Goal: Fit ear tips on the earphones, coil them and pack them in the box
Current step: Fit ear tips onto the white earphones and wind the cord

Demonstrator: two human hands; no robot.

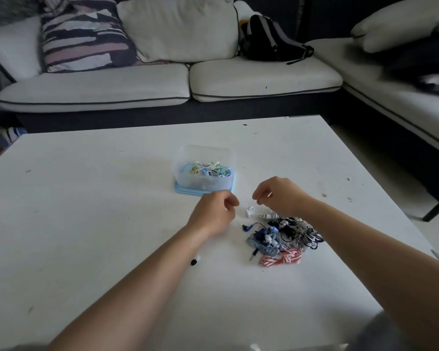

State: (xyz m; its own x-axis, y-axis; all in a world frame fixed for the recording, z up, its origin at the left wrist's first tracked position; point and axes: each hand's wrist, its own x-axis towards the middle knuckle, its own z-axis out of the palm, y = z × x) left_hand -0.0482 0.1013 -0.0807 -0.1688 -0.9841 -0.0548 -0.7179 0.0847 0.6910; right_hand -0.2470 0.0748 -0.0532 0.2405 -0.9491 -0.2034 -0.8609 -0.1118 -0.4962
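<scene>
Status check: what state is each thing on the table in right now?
Clear plastic box: open, standing on its blue lid, partly filled.
Mixed-colour earphone pile: heaped, not boxed.
White earphone: loose on white table.
Left hand: fingers curled, grip unclear.
Right hand: fingers curled, grip unclear.

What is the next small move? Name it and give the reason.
Probably pick up the white earbud with the left hand: it lies on the table between both hands, its cord running toward the right hand. Whether either hand holds a tip is unclear.

The box [203, 171] stands mid-table [86, 198], holding earphones; the earphone pile [281, 236] lies nearer, to its right.
</scene>
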